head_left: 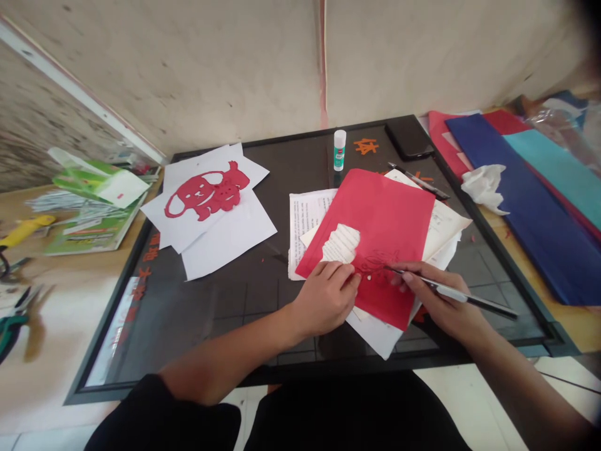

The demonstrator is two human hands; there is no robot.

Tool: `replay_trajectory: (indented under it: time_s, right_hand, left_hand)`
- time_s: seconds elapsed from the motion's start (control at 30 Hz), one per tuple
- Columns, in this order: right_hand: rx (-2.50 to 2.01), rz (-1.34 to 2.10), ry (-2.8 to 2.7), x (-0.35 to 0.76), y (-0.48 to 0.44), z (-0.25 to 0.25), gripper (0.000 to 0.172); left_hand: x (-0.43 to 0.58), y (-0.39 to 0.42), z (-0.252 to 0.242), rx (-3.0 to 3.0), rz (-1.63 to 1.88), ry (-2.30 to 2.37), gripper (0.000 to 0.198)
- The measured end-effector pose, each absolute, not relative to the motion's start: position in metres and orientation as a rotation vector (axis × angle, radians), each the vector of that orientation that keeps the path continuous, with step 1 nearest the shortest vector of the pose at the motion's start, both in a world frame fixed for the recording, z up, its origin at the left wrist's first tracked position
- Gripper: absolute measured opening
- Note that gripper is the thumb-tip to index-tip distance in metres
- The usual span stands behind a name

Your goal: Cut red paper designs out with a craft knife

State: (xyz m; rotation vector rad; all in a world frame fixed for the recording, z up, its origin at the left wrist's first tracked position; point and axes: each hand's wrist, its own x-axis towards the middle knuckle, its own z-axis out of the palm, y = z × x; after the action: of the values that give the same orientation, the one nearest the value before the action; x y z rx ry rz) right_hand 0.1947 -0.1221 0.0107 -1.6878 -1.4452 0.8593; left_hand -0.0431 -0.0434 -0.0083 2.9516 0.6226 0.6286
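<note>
A sheet of red paper lies tilted over a stack of printed sheets. Through a ragged cut-out in it, printed white paper shows. Dark drawn lines mark the red sheet just right of that hole. My left hand is closed, its fingertips pressed together on the red paper below the hole; whether a small scrap is between them is hidden. In my right hand is a slim silver-and-black craft knife, held like a pen. Its tip touches or nearly touches the drawn lines.
Red animal cut-outs lie on white sheets at the left of the black glass tabletop. Behind the red paper stand a glue stick and a phone. A pen, crumpled tissue and coloured paper are at right; pliers at left.
</note>
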Motion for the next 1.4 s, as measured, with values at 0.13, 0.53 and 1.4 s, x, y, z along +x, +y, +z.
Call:
replay_trajectory:
  time_s: [0.13,0.53,1.4]
  right_hand:
    - [-1.584,0.853,-1.633,0.204,-0.103,0.017,0.025]
    - [-1.493,1.130,-1.593,0.208,-0.073,0.010,0.024]
    - [-1.585,0.901,-1.684,0.192,-0.075,0.011,0.013]
  left_hand:
    - [-0.039,-0.043,-0.009,2.961,0.537,0.624,0.041]
    - [-0.037,-0.042,-0.009,2.922,0.414,0.678,0.045]
    - [-0.036,-0.043,-0.008,2.947,0.392,0.676,0.043]
